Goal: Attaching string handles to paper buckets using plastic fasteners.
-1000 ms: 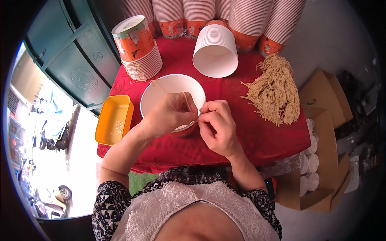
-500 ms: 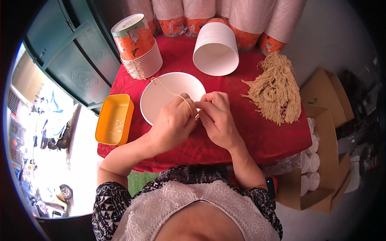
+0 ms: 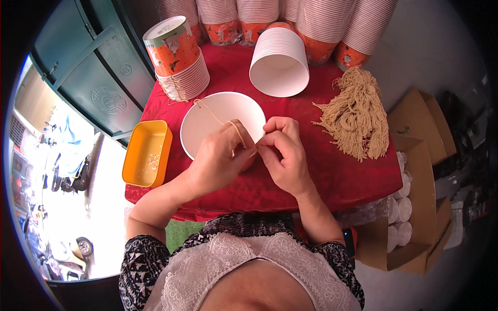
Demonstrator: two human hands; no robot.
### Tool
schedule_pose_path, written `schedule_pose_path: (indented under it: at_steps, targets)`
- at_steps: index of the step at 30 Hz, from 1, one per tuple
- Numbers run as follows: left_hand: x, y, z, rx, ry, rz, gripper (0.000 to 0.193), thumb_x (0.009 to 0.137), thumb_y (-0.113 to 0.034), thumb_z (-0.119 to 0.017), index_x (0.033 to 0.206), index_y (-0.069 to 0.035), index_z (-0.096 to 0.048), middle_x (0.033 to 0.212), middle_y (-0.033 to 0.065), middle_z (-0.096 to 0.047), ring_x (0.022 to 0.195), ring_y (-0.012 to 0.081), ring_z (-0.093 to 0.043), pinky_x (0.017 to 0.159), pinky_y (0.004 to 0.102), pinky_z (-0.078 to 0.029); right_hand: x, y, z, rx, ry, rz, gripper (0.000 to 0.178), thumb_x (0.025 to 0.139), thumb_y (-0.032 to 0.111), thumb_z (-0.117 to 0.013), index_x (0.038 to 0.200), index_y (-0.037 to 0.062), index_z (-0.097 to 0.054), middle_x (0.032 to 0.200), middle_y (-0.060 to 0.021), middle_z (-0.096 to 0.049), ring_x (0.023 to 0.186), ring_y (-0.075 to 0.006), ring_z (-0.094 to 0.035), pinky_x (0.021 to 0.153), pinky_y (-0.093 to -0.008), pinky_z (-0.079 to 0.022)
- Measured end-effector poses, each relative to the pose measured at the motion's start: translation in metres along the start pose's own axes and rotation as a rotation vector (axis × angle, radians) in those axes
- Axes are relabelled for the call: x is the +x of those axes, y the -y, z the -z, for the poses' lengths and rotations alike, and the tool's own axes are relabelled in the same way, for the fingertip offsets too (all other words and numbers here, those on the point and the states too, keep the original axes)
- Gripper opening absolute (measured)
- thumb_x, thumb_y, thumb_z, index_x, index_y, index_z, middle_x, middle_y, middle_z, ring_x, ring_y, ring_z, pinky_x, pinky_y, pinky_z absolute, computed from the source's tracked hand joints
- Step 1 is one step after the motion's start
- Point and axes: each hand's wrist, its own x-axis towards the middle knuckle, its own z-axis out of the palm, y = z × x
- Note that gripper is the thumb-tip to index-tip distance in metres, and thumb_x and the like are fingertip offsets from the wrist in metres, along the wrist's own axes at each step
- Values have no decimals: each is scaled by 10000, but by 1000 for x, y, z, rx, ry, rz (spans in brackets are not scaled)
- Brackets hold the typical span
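A beige string (image 3: pixel 212 110) runs from the far rim of a white paper bucket (image 3: pixel 202 124) to my left hand (image 3: pixel 218 155). It loops over the fingers of that hand, which is closed on it in front of the bucket. My right hand (image 3: pixel 284 155) is closed too, thumb and forefinger pinched together beside the left fingertips. Whatever lies in that pinch is too small to make out. The bucket leans with its wide mouth toward me, its lower part hidden behind my left hand.
A yellow tray (image 3: pixel 129 155) with small white bits lies left. Upside-down orange-and-white buckets (image 3: pixel 176 62) stand behind it; nested white buckets (image 3: pixel 280 62) lie at the back. A bundle of beige strings (image 3: pixel 358 114) rests right, near a cardboard box (image 3: pixel 423 181) on the floor.
The tips of my two hands have drawn slightly apart, and my right fingers have shifted their hold. The bucket and string have barely moved.
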Motion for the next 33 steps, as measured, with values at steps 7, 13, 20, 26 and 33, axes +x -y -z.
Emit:
schedule_pose_path:
  at_steps: [7,13,20,26,33]
  targets:
    - [3,6,8,-192,45,250,109,831,-12,-710,856,12,-607,770,111,-648,698,173,-631,631,315,-495,-11,9,-3,-144,-122,141,211,735,-73,-736,843,30,-588,1048,-110,-530,957,-277,-517,800,-367,-449]
    - [6,9,9,-122,26,340,109,833,-40,-704,822,22,-615,692,119,-632,653,178,-622,592,321,-478,-25,11,-3,-200,-76,228,194,716,-118,-693,819,-6,-572,984,-104,-509,910,-274,-507,745,-354,-455]
    - [15,11,16,-24,78,427,130,811,-76,-714,793,33,-645,664,125,-639,610,182,-614,571,340,-473,-24,8,-3,-210,-12,272,176,735,-111,-692,831,-13,-581,981,-111,-518,878,-258,-524,713,-345,-470]
    - [36,5,24,-89,230,453,155,851,-123,-679,851,31,-689,704,99,-667,651,142,-609,610,330,-483,-19,3,-8,-55,-56,174,199,798,-93,-693,940,-26,-570,1199,-174,-528,789,-206,-577,702,-326,-520]
    - [30,3,22,-197,326,288,128,893,-84,-629,940,26,-673,759,79,-672,687,128,-605,656,316,-497,-7,-2,-11,35,-91,172,209,829,-102,-655,983,-13,-545,1326,-256,-524,884,-269,-641,795,-360,-538]
